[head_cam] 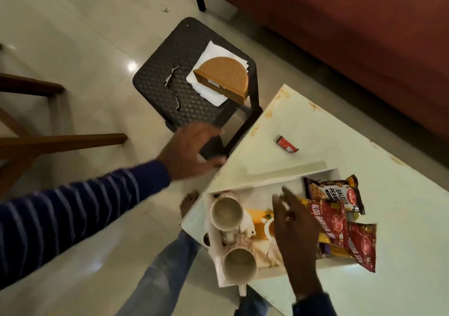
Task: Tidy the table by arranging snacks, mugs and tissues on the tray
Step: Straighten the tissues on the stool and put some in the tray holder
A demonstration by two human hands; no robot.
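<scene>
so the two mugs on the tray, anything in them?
Empty. Both mugs on the tray show bare pale insides, no liquid visible.

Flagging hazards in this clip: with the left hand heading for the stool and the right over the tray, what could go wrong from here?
1. The white tray overhangs the table's near corner; the lower mug sits at that end, so a nudge from the right hand might tip it.
2. The tissue holder lies on loose tissues on the cracked stool; the left hand could scatter them when lifting.
</scene>
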